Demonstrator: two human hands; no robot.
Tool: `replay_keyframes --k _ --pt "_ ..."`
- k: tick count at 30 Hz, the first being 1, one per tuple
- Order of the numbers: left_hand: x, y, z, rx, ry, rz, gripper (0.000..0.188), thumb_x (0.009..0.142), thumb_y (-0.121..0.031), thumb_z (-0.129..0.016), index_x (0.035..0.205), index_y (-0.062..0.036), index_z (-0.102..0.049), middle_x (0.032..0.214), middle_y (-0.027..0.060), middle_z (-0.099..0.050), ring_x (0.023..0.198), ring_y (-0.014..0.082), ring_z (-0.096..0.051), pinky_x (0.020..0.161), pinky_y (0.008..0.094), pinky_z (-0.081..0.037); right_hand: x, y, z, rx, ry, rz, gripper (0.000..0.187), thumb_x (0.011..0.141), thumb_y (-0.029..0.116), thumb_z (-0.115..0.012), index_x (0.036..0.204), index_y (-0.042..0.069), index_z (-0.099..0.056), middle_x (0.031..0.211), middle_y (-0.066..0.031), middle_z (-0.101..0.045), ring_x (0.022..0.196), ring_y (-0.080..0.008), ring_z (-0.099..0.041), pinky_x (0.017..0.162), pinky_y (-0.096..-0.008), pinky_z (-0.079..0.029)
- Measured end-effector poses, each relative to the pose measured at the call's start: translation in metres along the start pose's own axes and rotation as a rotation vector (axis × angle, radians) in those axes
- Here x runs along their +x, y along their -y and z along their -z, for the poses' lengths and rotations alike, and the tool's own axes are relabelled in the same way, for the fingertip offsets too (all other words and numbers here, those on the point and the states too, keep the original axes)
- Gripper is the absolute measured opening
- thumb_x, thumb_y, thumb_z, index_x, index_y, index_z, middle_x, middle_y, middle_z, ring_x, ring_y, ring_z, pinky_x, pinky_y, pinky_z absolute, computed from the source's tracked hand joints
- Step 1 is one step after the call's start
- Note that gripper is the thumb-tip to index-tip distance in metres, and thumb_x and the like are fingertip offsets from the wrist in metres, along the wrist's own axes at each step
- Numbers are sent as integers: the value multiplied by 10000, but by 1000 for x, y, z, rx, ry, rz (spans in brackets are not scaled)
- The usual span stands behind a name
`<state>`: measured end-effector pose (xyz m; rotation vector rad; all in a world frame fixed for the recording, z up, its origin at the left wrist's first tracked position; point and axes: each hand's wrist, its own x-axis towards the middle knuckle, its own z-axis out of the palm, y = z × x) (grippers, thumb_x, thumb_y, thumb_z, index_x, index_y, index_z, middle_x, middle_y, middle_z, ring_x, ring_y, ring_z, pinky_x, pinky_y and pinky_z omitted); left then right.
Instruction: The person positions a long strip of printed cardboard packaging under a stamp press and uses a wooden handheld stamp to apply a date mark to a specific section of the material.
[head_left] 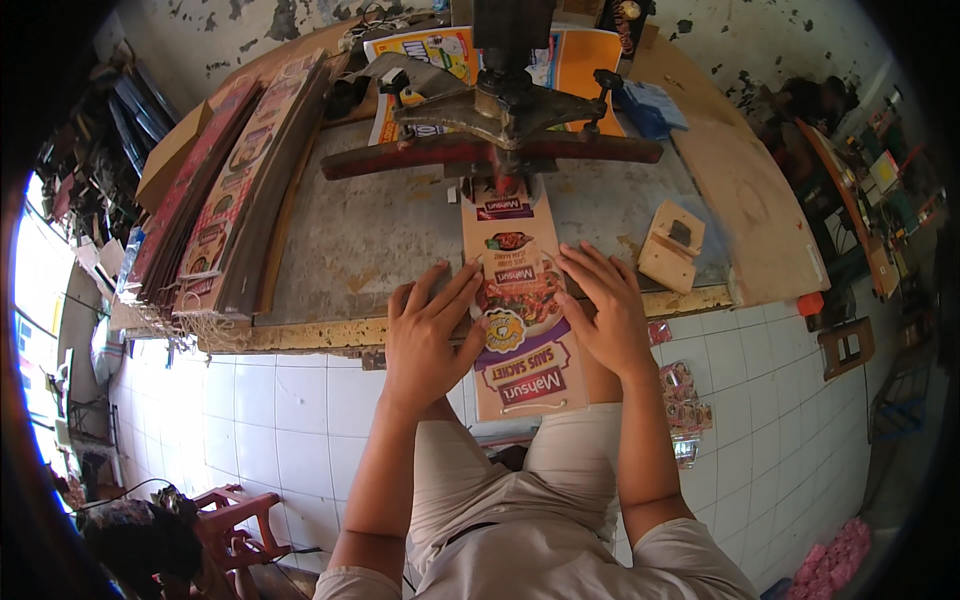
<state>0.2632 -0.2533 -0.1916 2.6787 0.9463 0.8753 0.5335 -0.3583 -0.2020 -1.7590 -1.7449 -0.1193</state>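
Note:
A long printed cardboard strip lies lengthwise before me, its near end jutting past the table edge above my lap. It shows pictures of red food, a round yellow emblem and purple bands; a thin cord crosses its near end. The far end reaches beneath a metal press with a red crossbar. My left hand lies along the strip's left edge with fingers stretched forward. On the opposite edge rests my right hand, fingers also extended and apart. Neither hand is closed around the strip.
Stacks of similar printed strips stand at the left, with strings dangling from their near ends. A wooden block with a hole sits to the right. Behind the press lie colourful printed sheets. Small printed packs are on the tiled floor; a red stool stands lower left.

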Motion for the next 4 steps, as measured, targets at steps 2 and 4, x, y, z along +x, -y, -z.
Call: replay_keyframes --k 2,4 --pt "-1 1 -1 3 1 0 563 1007 -285 -749 1537 -100 -716 1632 24 -676 1554 336 -542 1278 549 -355 0 1 0 5 4 -5 467 1102 335 -729 1514 116 -724 1634 -54 -665 1590 -291 -535 1318 -543 -360" --pt "-1 1 -2 5 1 1 564 1005 -289 -751 1539 -109 -717 1635 30 -673 1555 334 -541 1283 551 -350 -1 0 -1 8 7 -10 468 1103 337 -728 1515 116 -724 1635 -54 -664 1592 -291 -534 1319 -544 -359"
